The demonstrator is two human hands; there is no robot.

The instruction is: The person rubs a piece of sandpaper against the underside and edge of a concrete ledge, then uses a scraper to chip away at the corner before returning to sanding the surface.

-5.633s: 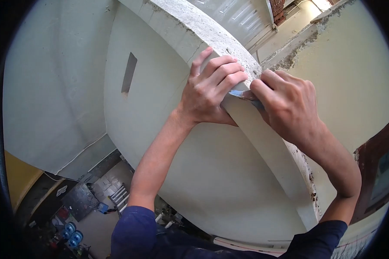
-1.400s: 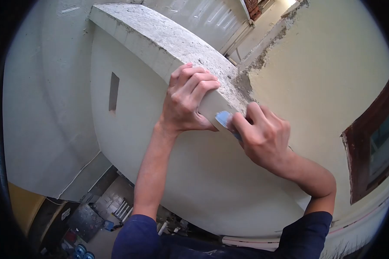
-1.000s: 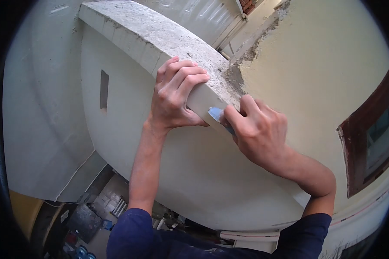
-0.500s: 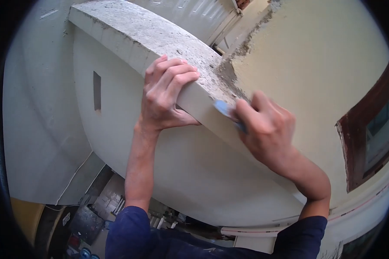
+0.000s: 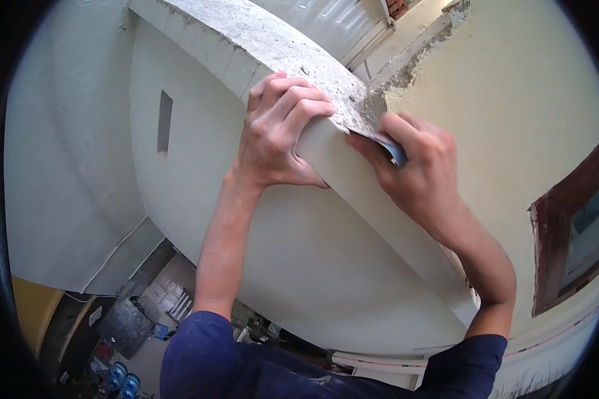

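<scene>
My left hand (image 5: 283,133) is clamped over the edge of a pale concrete ledge (image 5: 246,36), fingers curled on its rough top and thumb under its lower edge. To its right, my right hand (image 5: 422,156) pinches a bent blue-grey sheet that looks like sandpaper (image 5: 386,143). The sheet lies along the ledge's upper front edge, close to where the ledge meets the cream wall. Fingers cover part of the sheet. The ledge's front face is smooth, while its top is gritty and specked with crumbs.
A broken plaster edge (image 5: 412,70) runs up the cream wall (image 5: 506,86) on the right. Further right is a brown-framed window (image 5: 546,246). The parapet wall below has a narrow slot (image 5: 164,121). Far below stand blue water bottles (image 5: 123,380) and assorted clutter.
The view has shifted, so the ledge sits slightly further right. My right hand has turned, and the sheet lies flatter along the edge. My left hand keeps its hold on the ledge.
</scene>
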